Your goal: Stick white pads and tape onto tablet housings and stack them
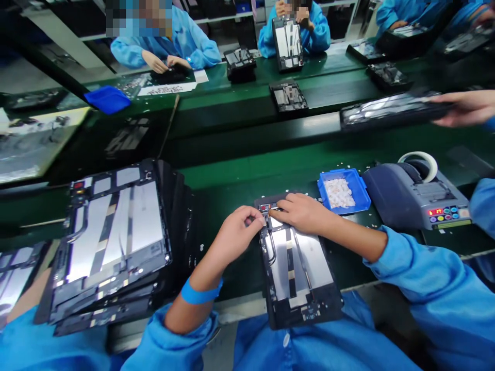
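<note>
An opened tablet [315, 260] lies in front of me over the bench's near edge, its silver inner plates, dark ribbon cable and small boards showing. At its top left corner, my left hand [242, 229] has thumb and forefinger pinched together; whatever is between them is too small to make out. My right hand [301, 211] rests across the tablet's top edge, fingers stretched toward the same corner. Just beyond that hand stands a blue tray [363, 198] of small whitish pieces [339, 192]. A blue band [201, 293] circles my left wrist.
At left is a stack of opened tablets [116, 226]. A grey tape dispenser [410, 193] with a lit panel stands at right. Another person's hand [464, 108] holds a tablet [394, 111] above the bench. Several co-workers in blue sit opposite. A blue scoop-shaped piece [108, 99] is at upper left.
</note>
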`<state>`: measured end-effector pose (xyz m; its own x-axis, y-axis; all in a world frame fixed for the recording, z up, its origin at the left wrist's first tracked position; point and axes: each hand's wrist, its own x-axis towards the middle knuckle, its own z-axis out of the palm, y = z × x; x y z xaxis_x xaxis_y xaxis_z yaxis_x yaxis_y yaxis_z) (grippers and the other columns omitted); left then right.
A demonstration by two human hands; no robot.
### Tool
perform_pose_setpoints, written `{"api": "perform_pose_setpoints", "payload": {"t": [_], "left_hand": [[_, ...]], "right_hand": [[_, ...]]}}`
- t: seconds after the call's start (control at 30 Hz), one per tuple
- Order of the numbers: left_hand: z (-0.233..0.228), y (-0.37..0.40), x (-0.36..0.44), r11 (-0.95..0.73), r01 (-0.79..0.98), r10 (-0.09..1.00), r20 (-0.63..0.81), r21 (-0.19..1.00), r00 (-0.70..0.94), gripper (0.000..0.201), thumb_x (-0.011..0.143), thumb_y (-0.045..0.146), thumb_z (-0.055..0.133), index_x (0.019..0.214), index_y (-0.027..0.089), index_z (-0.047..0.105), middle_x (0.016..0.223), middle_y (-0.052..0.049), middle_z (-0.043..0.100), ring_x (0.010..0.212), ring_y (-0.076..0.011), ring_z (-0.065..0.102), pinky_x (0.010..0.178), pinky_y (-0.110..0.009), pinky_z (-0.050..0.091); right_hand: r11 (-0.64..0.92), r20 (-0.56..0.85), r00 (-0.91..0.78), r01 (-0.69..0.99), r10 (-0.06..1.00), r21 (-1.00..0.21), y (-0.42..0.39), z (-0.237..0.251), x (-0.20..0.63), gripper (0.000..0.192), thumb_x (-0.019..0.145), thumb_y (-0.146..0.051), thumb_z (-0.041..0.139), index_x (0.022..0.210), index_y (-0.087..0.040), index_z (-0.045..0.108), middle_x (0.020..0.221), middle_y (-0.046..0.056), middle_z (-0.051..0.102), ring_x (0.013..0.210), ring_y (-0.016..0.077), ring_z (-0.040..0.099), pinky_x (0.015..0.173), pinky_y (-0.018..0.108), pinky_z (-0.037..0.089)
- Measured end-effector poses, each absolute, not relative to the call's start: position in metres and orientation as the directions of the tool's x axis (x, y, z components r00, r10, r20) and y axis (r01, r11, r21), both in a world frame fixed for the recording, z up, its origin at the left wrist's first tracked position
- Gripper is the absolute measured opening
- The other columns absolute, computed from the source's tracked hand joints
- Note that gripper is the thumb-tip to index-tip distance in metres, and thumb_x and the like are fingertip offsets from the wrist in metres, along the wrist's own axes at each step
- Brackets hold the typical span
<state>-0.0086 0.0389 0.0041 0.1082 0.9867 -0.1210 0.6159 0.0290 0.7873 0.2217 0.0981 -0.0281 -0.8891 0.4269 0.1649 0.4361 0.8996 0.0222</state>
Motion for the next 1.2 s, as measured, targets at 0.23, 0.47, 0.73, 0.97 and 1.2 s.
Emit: {"api": "perform_pose_setpoints", "payload": {"t": [0.23,0.47,0.73,0.97,1.2], "left_hand": [[-0.011,0.054,0.0,0.039,0.705,0.987,-0.136,0.708,0.082,0.016,0.086,0.029,0.059,0.075,0.021,0.069,0.077,-0.003,0.061,0.074,-0.0203,0.058,0.069,-0.032,0.043],[-0.015,0.059,0.0,0.074,0.675,0.986,-0.156,0.734,0.062,0.019,0.086,0.032,0.06,0.073,0.02,0.068,0.07,-0.001,0.061,0.068,-0.0184,0.054,0.063,-0.03,0.039],[-0.024,0.053,0.005,0.08,0.708,0.995,-0.099,0.702,-0.014,0.018,0.087,0.031,0.059,0.076,0.021,0.068,0.076,-0.002,0.061,0.074,-0.02,0.057,0.066,-0.031,0.041],[-0.025,0.048,0.011,0.06,0.75,0.998,-0.034,0.658,-0.049,0.015,0.09,0.028,0.059,0.078,0.021,0.066,0.081,-0.004,0.062,0.081,-0.0219,0.058,0.07,-0.032,0.042],[-0.028,0.043,0.015,0.029,0.781,0.999,0.016,0.624,-0.05,0.011,0.092,0.024,0.057,0.083,0.022,0.063,0.083,-0.003,0.059,0.081,-0.0217,0.056,0.072,-0.033,0.041]], "right_hand": [[0.898,0.198,-0.878,0.439,0.435,-0.026,0.099,-0.033,0.223,0.035,0.106,-0.017,0.044,0.136,-0.02,0.062,0.1,0.01,0.064,0.092,0.0235,0.048,0.075,0.035,0.035],[0.89,0.216,-0.865,0.454,0.454,-0.052,0.099,-0.032,0.222,0.034,0.106,-0.016,0.043,0.132,-0.02,0.064,0.101,0.011,0.065,0.092,0.0235,0.048,0.077,0.035,0.037],[0.893,0.202,-0.871,0.444,0.448,-0.066,0.099,-0.033,0.222,0.034,0.105,-0.015,0.044,0.133,-0.019,0.063,0.1,0.011,0.065,0.093,0.0241,0.049,0.077,0.036,0.037],[0.893,0.21,-0.87,0.446,0.447,-0.052,0.099,-0.033,0.222,0.033,0.106,-0.016,0.044,0.132,-0.019,0.064,0.101,0.011,0.064,0.093,0.0241,0.049,0.076,0.036,0.038],[0.896,0.233,-0.869,0.444,0.436,-0.019,0.098,-0.034,0.222,0.033,0.106,-0.016,0.046,0.134,-0.019,0.063,0.102,0.009,0.065,0.092,0.0242,0.048,0.074,0.036,0.037]]}}
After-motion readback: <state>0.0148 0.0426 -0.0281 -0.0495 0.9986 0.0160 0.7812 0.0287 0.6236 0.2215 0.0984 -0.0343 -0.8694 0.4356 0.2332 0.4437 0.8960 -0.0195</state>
